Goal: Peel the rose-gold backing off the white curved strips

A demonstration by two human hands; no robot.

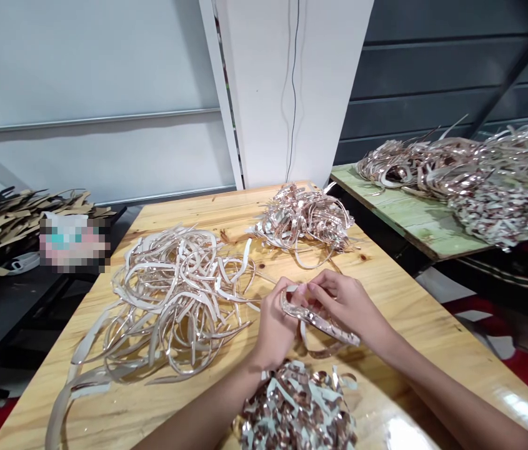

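Observation:
My left hand (277, 322) is closed around a shiny rose-gold strip (327, 324) with a pale backing, which loops over the wooden table. Close beside it, my right hand (345, 300) pinches the same strip with thumb and forefinger near its upper end. Below my hands sits a heap of small rose-gold and white scraps (298, 409), partly covered by my left forearm. To the left lies a large tangle of long pale and rose-gold strips (179, 294). A bunch of shiny rose-gold strips (303, 215) rests beyond my hands.
The wooden table (413, 325) carries these heaps. On the right, a green-topped table (385, 203) holds more shiny strips (474, 165), with part of a person at its edge. Brown and black strips (5, 225) lie on a dark table at left. A white wall stands behind.

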